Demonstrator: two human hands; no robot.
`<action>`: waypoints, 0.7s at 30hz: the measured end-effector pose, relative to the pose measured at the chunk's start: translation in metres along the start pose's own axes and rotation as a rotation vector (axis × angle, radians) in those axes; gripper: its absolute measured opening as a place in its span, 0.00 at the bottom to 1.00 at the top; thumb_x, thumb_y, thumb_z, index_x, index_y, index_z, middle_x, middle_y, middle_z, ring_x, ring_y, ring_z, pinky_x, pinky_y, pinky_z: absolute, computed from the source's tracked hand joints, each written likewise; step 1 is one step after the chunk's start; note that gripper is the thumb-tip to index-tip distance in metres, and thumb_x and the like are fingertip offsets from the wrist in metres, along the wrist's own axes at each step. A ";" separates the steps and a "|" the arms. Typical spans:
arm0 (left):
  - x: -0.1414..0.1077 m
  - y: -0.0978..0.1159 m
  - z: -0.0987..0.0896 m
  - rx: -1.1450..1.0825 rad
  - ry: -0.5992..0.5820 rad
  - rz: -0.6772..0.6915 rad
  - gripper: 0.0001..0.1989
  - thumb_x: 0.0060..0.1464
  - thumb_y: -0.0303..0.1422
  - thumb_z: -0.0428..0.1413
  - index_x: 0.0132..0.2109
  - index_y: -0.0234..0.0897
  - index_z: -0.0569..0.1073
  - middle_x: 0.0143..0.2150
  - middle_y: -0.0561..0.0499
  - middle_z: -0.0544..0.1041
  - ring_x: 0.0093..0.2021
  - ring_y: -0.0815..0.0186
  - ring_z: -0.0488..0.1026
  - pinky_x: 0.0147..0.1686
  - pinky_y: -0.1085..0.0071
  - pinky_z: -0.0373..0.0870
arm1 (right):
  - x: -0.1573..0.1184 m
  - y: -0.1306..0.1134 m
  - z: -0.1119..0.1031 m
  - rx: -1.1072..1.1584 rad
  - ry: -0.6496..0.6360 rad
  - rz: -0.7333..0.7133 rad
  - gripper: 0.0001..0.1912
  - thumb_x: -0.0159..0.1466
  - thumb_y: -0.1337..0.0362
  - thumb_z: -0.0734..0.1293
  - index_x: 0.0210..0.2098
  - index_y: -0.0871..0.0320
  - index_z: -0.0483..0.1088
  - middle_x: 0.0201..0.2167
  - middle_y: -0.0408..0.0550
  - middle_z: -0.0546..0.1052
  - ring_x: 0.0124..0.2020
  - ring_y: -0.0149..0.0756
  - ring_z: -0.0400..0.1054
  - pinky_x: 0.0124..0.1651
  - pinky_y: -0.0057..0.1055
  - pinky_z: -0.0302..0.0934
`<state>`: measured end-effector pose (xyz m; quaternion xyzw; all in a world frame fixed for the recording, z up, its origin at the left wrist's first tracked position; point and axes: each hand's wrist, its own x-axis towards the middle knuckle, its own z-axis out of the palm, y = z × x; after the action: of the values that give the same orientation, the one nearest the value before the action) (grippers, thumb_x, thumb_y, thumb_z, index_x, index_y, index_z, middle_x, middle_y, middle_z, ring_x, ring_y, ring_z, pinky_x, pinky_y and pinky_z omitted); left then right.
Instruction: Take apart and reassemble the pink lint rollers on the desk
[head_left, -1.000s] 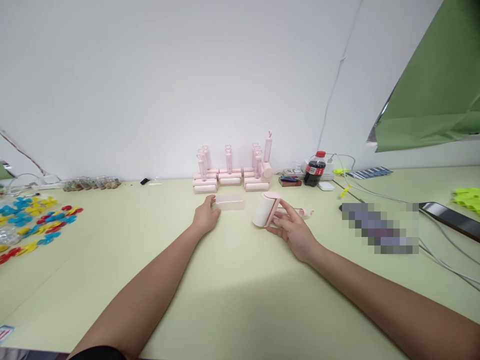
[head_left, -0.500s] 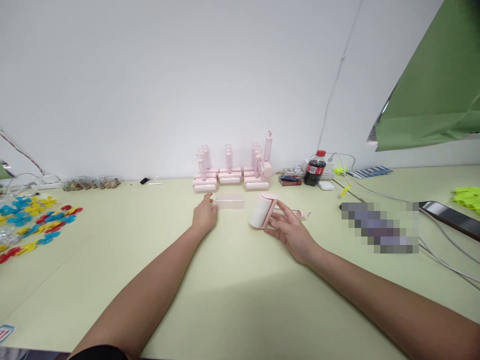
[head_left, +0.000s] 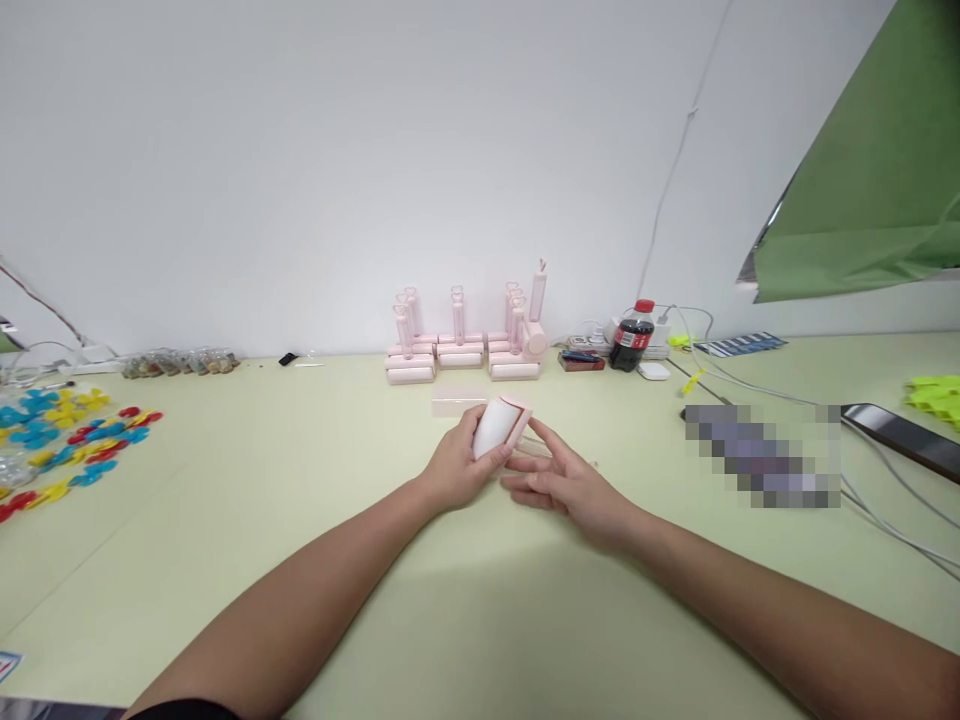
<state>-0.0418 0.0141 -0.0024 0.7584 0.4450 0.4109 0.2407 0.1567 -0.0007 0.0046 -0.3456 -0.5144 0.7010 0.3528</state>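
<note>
My left hand (head_left: 456,462) is closed round a white roller with a pink cover (head_left: 496,428), held tilted above the table. Close on its right side is my right hand (head_left: 574,490), fingers spread, the fingertips near or against the pink edge; the contact is hard to make out. A clear pink handle (head_left: 537,447) lies partly hidden behind my right hand's fingers. Just beyond my left hand a transparent cover (head_left: 454,402) rests on the table. Several pink rollers with upright handles (head_left: 460,355) stand by the wall.
Colourful plastic pieces (head_left: 97,435) lie at the left, with small bagged items (head_left: 180,362) behind them. At the right are a cola bottle (head_left: 631,338), a small box (head_left: 581,361), white cables (head_left: 799,400), a dark phone-like device (head_left: 900,437) and a blurred-out object (head_left: 761,455).
My left hand has moved right from beside the transparent cover and taken hold of the roller. The roller has shifted left and tilted; my right hand's fingers have loosened from it.
</note>
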 end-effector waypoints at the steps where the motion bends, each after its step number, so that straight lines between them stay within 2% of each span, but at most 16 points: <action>1: -0.001 0.000 -0.002 0.023 0.005 0.013 0.27 0.57 0.41 0.54 0.61 0.39 0.58 0.56 0.44 0.70 0.52 0.57 0.70 0.48 0.61 0.68 | -0.002 -0.001 -0.001 -0.120 0.016 -0.037 0.45 0.62 0.64 0.66 0.69 0.49 0.35 0.42 0.48 0.76 0.38 0.36 0.75 0.47 0.41 0.69; 2: -0.001 0.000 -0.003 0.043 0.006 0.031 0.27 0.57 0.41 0.54 0.60 0.39 0.58 0.57 0.44 0.70 0.52 0.57 0.70 0.48 0.61 0.68 | -0.003 -0.002 -0.003 -0.257 0.050 -0.111 0.41 0.62 0.63 0.65 0.68 0.50 0.39 0.37 0.46 0.75 0.33 0.35 0.74 0.41 0.40 0.70; 4: -0.001 -0.001 -0.005 0.070 -0.019 0.074 0.26 0.56 0.38 0.55 0.59 0.40 0.58 0.56 0.45 0.70 0.51 0.57 0.70 0.48 0.62 0.68 | -0.005 -0.005 -0.006 -0.553 0.157 -0.370 0.31 0.63 0.63 0.64 0.64 0.51 0.51 0.33 0.44 0.72 0.28 0.34 0.70 0.35 0.38 0.68; 7: -0.001 -0.002 -0.003 0.112 -0.114 0.149 0.24 0.55 0.35 0.56 0.58 0.41 0.60 0.53 0.46 0.71 0.49 0.58 0.71 0.47 0.62 0.69 | -0.006 -0.011 -0.010 -0.954 0.264 -0.817 0.22 0.62 0.64 0.65 0.55 0.52 0.62 0.40 0.51 0.70 0.38 0.40 0.67 0.39 0.40 0.65; 9: -0.001 -0.003 0.000 0.139 -0.170 0.222 0.22 0.55 0.33 0.56 0.56 0.41 0.62 0.52 0.46 0.72 0.49 0.59 0.70 0.47 0.61 0.69 | -0.006 -0.014 -0.010 -1.131 0.213 -0.970 0.19 0.61 0.67 0.66 0.51 0.53 0.65 0.45 0.54 0.68 0.45 0.44 0.64 0.43 0.42 0.64; 12: 0.000 -0.005 0.003 0.159 -0.196 0.342 0.17 0.56 0.31 0.53 0.53 0.40 0.63 0.51 0.45 0.71 0.50 0.59 0.68 0.49 0.60 0.68 | -0.006 -0.017 -0.007 -1.249 0.094 -0.978 0.14 0.61 0.71 0.64 0.46 0.53 0.67 0.44 0.53 0.67 0.44 0.43 0.63 0.42 0.40 0.65; 14: 0.001 -0.008 0.003 0.163 -0.192 0.381 0.16 0.57 0.30 0.52 0.53 0.40 0.63 0.51 0.44 0.71 0.51 0.59 0.67 0.50 0.59 0.68 | -0.006 -0.017 -0.005 -1.275 0.075 -0.957 0.14 0.61 0.73 0.63 0.45 0.54 0.66 0.42 0.53 0.68 0.43 0.42 0.63 0.41 0.39 0.64; 21: 0.002 -0.009 0.003 0.170 -0.197 0.355 0.19 0.57 0.29 0.53 0.55 0.41 0.61 0.52 0.43 0.69 0.53 0.58 0.65 0.51 0.59 0.67 | -0.003 -0.013 -0.006 -1.283 0.076 -0.979 0.12 0.61 0.73 0.63 0.43 0.55 0.64 0.42 0.53 0.68 0.43 0.42 0.63 0.41 0.39 0.63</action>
<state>-0.0436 0.0204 -0.0098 0.8790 0.3119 0.3317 0.1419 0.1652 0.0022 0.0164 -0.2399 -0.8971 0.0230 0.3702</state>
